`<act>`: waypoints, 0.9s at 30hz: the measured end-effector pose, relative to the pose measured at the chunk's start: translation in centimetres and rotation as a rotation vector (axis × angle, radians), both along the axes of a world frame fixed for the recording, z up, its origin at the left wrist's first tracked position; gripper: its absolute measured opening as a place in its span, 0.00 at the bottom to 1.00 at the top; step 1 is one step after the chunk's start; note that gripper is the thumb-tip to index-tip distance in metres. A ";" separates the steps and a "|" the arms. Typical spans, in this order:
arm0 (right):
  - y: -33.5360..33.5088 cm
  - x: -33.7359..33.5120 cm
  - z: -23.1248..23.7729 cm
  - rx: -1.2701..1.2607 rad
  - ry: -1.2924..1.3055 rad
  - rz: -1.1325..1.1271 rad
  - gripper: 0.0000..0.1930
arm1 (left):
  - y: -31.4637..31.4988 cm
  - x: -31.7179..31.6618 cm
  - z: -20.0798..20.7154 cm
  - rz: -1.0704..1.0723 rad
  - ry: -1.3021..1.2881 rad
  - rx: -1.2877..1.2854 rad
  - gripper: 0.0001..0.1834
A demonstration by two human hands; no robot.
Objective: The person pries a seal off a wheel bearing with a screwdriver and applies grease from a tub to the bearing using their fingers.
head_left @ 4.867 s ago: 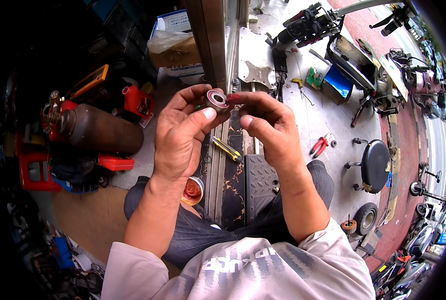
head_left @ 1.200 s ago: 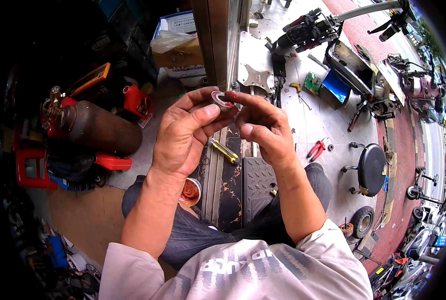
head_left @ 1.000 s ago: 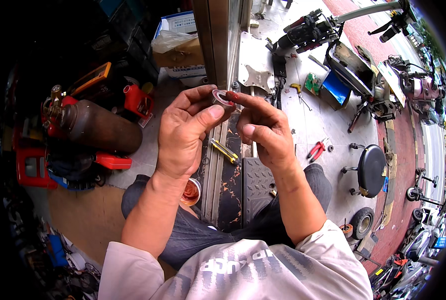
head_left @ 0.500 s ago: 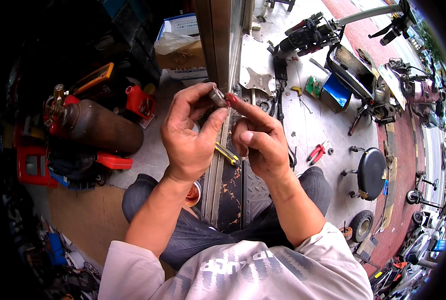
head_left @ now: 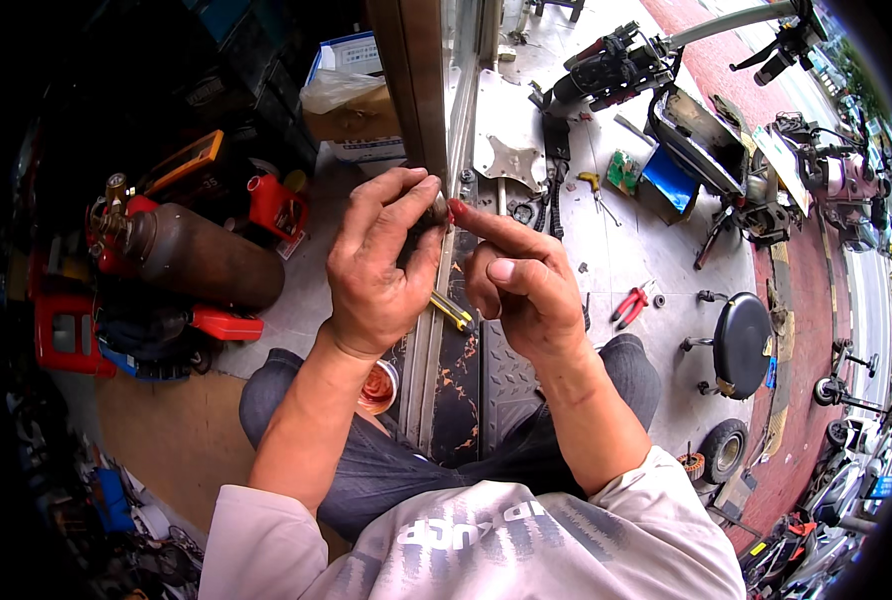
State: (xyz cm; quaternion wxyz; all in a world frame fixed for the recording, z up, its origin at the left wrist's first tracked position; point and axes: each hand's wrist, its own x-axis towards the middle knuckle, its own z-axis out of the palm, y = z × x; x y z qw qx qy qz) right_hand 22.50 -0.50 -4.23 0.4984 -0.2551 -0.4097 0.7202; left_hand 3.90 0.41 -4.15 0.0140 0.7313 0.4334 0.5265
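My left hand [head_left: 378, 270] is closed around a small round metal part [head_left: 436, 210], which looks like a bearing; most of it is hidden by the fingers. Opposite it, my right hand [head_left: 528, 285] stretches out its index finger, whose tip carries red grease [head_left: 458, 207] and reaches the part's edge. The other right fingers curl in and hold nothing that I can see. Below my left wrist stands an open tub of reddish grease [head_left: 378, 386], partly covered by my forearm. A yellow-and-black hand tool [head_left: 453, 312] lies between my hands, on the door track.
A metal door post [head_left: 421, 100] rises just beyond my hands. On the left lie a brown gas cylinder [head_left: 211, 255] and red containers [head_left: 276, 207]. To the right are red pliers [head_left: 630, 306], a black stool [head_left: 742, 345], a small tyre [head_left: 724, 448] and dismantled scooter parts [head_left: 701, 140].
My left fingers have shifted and now cover more of the metal part. The right index finger stays against its edge. More of the grease tub shows.
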 end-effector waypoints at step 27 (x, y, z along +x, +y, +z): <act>3.0 0.7 -3.1 0.329 -0.006 -0.015 0.29 | -0.8 -0.3 0.8 -0.687 -1.470 -1.448 0.21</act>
